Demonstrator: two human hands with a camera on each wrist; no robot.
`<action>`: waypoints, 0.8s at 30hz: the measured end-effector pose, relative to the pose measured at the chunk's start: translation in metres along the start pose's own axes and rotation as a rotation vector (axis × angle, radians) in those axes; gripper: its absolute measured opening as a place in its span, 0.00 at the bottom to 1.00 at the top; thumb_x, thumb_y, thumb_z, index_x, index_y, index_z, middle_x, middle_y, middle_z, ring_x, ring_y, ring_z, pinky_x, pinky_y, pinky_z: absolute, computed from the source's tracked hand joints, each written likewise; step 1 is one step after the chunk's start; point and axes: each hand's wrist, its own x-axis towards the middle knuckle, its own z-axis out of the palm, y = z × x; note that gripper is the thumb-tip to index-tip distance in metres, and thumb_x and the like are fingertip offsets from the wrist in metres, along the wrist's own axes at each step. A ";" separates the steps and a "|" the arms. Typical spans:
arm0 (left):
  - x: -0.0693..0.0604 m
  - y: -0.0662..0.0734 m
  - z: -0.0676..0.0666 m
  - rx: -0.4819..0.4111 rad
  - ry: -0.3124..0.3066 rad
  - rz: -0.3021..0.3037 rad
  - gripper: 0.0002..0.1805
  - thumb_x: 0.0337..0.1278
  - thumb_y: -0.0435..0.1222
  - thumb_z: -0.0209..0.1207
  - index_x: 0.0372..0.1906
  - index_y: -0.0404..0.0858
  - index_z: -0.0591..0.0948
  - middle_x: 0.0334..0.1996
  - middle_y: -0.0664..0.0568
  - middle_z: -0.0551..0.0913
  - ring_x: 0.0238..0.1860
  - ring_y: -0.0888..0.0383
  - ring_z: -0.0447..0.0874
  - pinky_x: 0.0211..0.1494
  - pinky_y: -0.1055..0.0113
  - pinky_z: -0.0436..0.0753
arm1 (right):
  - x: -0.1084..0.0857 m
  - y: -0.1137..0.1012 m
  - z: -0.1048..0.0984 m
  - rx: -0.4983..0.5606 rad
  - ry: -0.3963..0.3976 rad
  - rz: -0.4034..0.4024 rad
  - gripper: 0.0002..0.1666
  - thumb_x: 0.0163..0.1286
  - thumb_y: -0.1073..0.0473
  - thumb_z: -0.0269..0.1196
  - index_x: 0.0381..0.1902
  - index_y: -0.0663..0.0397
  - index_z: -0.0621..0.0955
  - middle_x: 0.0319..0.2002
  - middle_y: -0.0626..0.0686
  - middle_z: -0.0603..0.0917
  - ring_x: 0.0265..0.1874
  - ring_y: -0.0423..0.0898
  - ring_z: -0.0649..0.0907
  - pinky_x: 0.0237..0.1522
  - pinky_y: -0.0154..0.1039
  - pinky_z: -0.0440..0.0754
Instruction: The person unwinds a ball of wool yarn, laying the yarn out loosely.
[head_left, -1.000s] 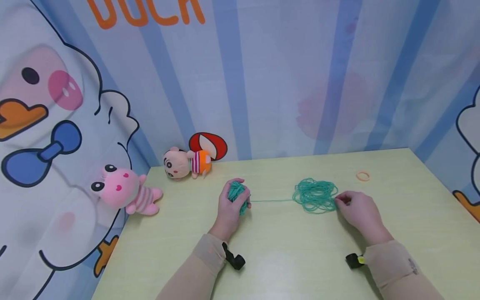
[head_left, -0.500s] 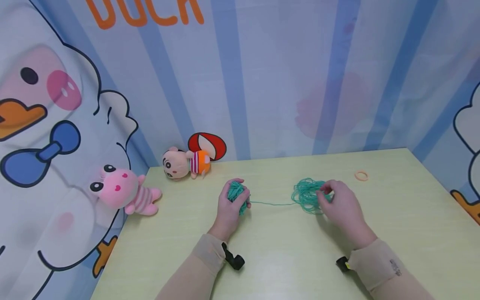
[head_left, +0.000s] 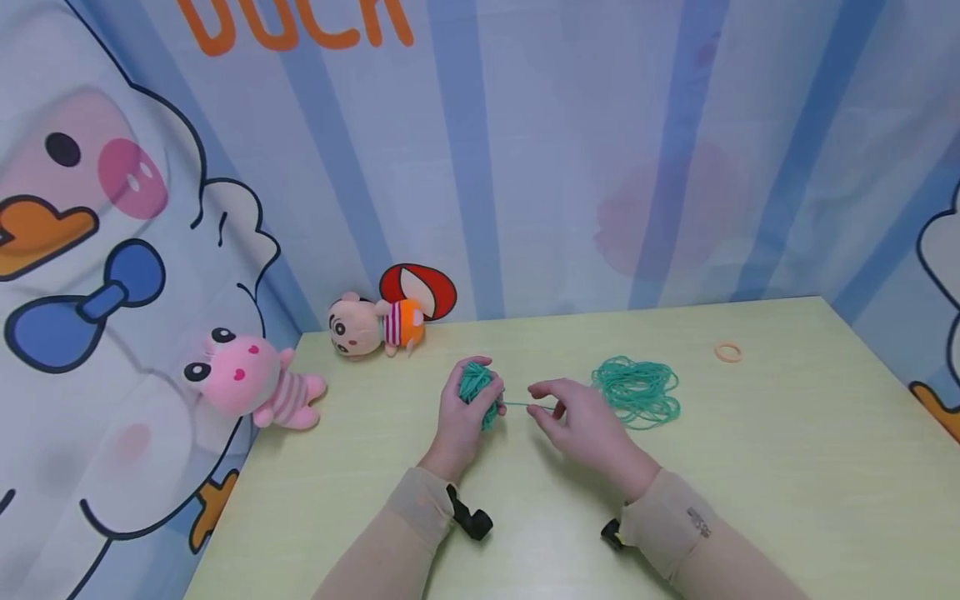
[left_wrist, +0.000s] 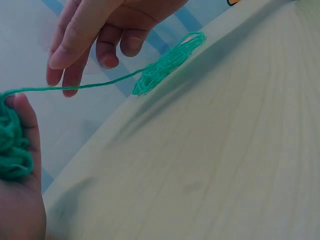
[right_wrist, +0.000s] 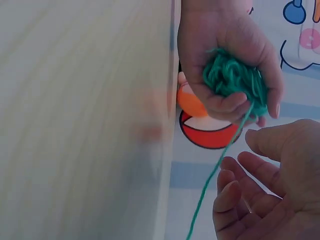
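Observation:
My left hand (head_left: pixel 454 427) grips a small wound ball of green yarn (head_left: pixel 473 382), its fingers and thumb curled round it. A single strand of yarn (left_wrist: pixel 107 83) runs from the ball to a loose, looped pile of the same yarn (head_left: pixel 639 393) on the table. Between ball and pile is my right hand (head_left: pixel 592 433), held above the table. Its thumb and forefinger stand apart, and the other fingers are loosely bent. In the left wrist view the strand passes at the right hand's fingertips, without a visible pinch.
Beyond the yarn pile lies a peach-coloured ring (head_left: pixel 727 352). A plush toy with orange shorts (head_left: pixel 378 325) lies at the back left, and a pink plush toy (head_left: pixel 255 379) is at the left edge. A printed cloth (head_left: pixel 540 167) hangs behind the pale table (head_left: pixel 540 542).
My right hand has moved left from the pile's right side, across it, toward the ball. The left hand keeps its hold in nearly the same place.

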 end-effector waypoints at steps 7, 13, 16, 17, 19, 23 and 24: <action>0.001 -0.001 0.000 -0.020 0.001 0.015 0.23 0.80 0.38 0.64 0.71 0.41 0.73 0.51 0.51 0.82 0.38 0.56 0.84 0.45 0.70 0.91 | 0.009 -0.013 0.014 0.019 -0.042 -0.001 0.15 0.80 0.54 0.69 0.59 0.51 0.90 0.51 0.52 0.93 0.29 0.38 0.78 0.32 0.34 0.78; 0.001 -0.002 0.001 -0.029 0.001 0.022 0.23 0.80 0.37 0.64 0.71 0.39 0.72 0.50 0.50 0.82 0.37 0.55 0.83 0.43 0.71 0.91 | 0.008 -0.014 0.015 0.009 -0.001 -0.014 0.09 0.81 0.55 0.68 0.51 0.49 0.92 0.44 0.48 0.92 0.28 0.38 0.76 0.32 0.34 0.77; 0.001 -0.001 0.002 -0.025 0.002 0.021 0.21 0.80 0.37 0.63 0.69 0.44 0.74 0.50 0.50 0.81 0.36 0.56 0.83 0.43 0.70 0.91 | 0.006 -0.011 0.009 0.020 0.022 0.002 0.10 0.81 0.55 0.68 0.52 0.49 0.92 0.44 0.47 0.92 0.29 0.39 0.77 0.33 0.35 0.78; 0.001 -0.001 0.002 -0.026 0.002 0.022 0.20 0.80 0.37 0.63 0.69 0.45 0.75 0.50 0.50 0.81 0.36 0.56 0.83 0.43 0.70 0.90 | 0.005 -0.010 0.007 0.024 0.032 0.010 0.10 0.81 0.55 0.68 0.53 0.49 0.92 0.45 0.47 0.92 0.30 0.39 0.78 0.33 0.35 0.78; 0.001 -0.001 0.002 -0.027 0.001 0.025 0.19 0.80 0.36 0.63 0.68 0.46 0.75 0.49 0.50 0.82 0.35 0.56 0.83 0.42 0.70 0.90 | 0.002 -0.007 0.001 0.038 0.050 0.023 0.11 0.82 0.54 0.67 0.54 0.49 0.92 0.46 0.47 0.92 0.31 0.40 0.78 0.34 0.36 0.79; 0.000 0.000 0.002 -0.027 0.004 0.022 0.17 0.81 0.37 0.62 0.67 0.48 0.76 0.48 0.50 0.82 0.35 0.55 0.83 0.42 0.70 0.90 | -0.004 0.003 -0.012 0.043 0.111 0.028 0.10 0.81 0.56 0.67 0.54 0.50 0.91 0.48 0.48 0.93 0.32 0.41 0.79 0.34 0.35 0.79; 0.000 -0.001 0.001 -0.027 0.004 0.020 0.17 0.81 0.37 0.62 0.67 0.48 0.76 0.48 0.50 0.82 0.36 0.55 0.83 0.42 0.69 0.90 | -0.005 0.007 -0.016 0.043 0.127 0.027 0.10 0.81 0.57 0.67 0.53 0.50 0.91 0.48 0.49 0.93 0.33 0.41 0.80 0.35 0.35 0.79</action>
